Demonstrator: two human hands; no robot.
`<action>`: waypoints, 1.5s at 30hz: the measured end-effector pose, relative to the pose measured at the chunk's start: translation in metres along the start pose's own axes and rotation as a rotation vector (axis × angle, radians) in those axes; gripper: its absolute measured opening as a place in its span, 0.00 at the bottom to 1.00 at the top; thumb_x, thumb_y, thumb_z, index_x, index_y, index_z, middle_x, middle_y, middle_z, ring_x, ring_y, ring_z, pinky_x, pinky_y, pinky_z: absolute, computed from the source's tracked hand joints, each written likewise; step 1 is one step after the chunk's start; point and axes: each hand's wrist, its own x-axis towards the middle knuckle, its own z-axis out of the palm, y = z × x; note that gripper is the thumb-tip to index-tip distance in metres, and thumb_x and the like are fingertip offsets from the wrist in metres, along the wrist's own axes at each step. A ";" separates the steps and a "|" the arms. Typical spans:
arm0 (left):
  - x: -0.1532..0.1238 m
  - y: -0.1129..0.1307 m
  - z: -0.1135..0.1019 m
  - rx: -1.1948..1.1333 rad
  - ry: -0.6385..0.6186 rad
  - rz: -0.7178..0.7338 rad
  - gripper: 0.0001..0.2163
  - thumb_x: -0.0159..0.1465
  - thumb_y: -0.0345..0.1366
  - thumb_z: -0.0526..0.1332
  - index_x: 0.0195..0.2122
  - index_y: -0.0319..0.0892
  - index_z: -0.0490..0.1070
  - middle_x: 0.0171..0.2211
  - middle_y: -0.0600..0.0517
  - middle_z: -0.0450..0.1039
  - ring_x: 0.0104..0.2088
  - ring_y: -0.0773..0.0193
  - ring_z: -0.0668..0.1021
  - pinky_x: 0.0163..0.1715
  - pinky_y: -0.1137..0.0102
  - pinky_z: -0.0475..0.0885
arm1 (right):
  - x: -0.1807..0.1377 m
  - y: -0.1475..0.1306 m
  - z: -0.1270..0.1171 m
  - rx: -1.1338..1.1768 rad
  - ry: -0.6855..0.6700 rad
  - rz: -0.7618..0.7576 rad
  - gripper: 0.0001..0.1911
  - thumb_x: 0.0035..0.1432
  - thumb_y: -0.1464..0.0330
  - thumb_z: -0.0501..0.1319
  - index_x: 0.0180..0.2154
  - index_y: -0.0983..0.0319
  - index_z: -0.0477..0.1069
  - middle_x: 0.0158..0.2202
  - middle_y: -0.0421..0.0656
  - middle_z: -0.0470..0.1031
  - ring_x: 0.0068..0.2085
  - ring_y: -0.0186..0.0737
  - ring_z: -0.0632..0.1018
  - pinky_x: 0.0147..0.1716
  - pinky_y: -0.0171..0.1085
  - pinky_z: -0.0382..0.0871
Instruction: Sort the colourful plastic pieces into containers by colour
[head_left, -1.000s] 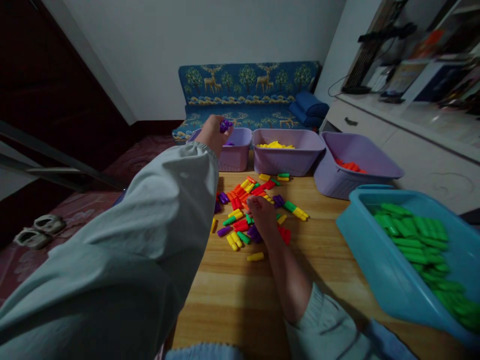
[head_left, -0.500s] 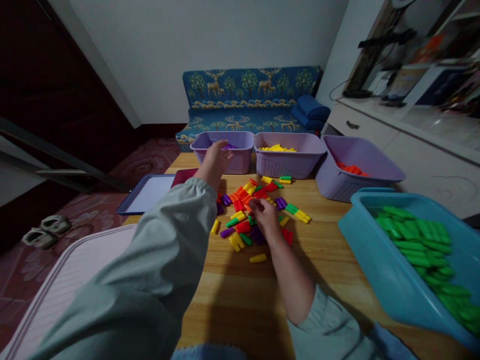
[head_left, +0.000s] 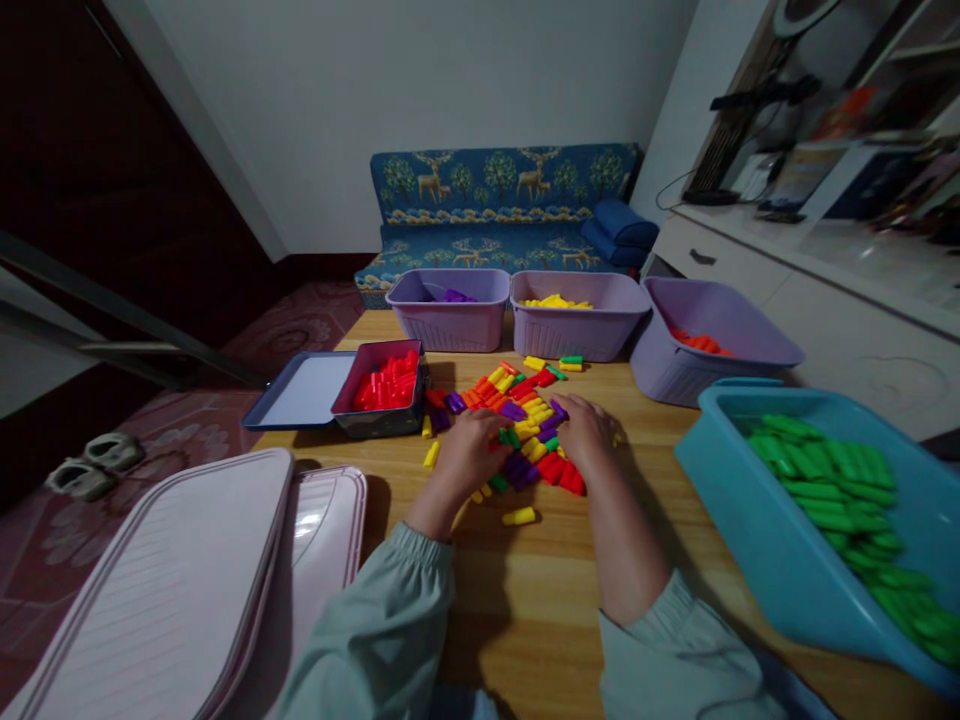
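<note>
Flanking the mixed-colour pcs (head_left: 534, 426) mid-way along the surface (head_left: 525, 600), L hand (head_left: 471, 450) is on their L side & R hand (head_left: 587, 432) on their R, fingers bent on both, can't tell if either grips any. Along the far edge: L bin (head_left: 450, 328) w/ purple pcs (head_left: 457, 296), mid bin (head_left: 574, 335) w/ yellow pcs (head_left: 555, 301), then R bin (head_left: 671, 365) w/ orange-red pcs (head_left: 701, 342) nr the far R corner. Blue bin (head_left: 750, 500) w/ green pcs (head_left: 832, 480) is by the R edge, tin (head_left: 379, 424) w/ red pcs (head_left: 390, 380) nr the L edge.
</note>
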 end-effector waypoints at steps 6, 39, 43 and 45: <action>-0.004 0.023 0.009 0.235 -0.188 0.080 0.22 0.47 0.48 0.72 0.42 0.45 0.78 0.44 0.44 0.73 0.45 0.51 0.73 0.45 0.62 0.67 | -0.001 -0.004 0.006 -0.041 0.012 0.032 0.19 0.54 0.74 0.58 0.47 0.56 0.75 0.48 0.47 0.75 0.48 0.47 0.72 0.48 0.44 0.60; 0.001 -0.012 0.012 -1.077 0.416 -0.602 0.11 0.51 0.36 0.65 0.36 0.40 0.73 0.25 0.55 0.71 0.19 0.73 0.70 0.16 0.80 0.62 | -0.019 -0.070 0.013 -0.124 -0.225 -0.160 0.17 0.55 0.72 0.57 0.47 0.61 0.73 0.46 0.51 0.73 0.45 0.47 0.76 0.43 0.40 0.67; 0.001 -0.011 0.012 -1.069 0.423 -0.546 0.13 0.50 0.39 0.67 0.36 0.39 0.74 0.27 0.54 0.73 0.22 0.72 0.71 0.19 0.79 0.63 | -0.018 -0.068 0.017 -0.031 -0.162 -0.144 0.17 0.49 0.75 0.59 0.44 0.61 0.73 0.42 0.50 0.74 0.43 0.46 0.76 0.43 0.40 0.67; 0.002 -0.011 0.012 -1.063 0.439 -0.516 0.15 0.50 0.40 0.68 0.36 0.39 0.74 0.29 0.54 0.73 0.23 0.72 0.72 0.20 0.79 0.64 | -0.016 -0.065 0.022 0.149 -0.082 -0.088 0.18 0.46 0.75 0.60 0.42 0.60 0.73 0.39 0.46 0.75 0.41 0.44 0.76 0.41 0.39 0.68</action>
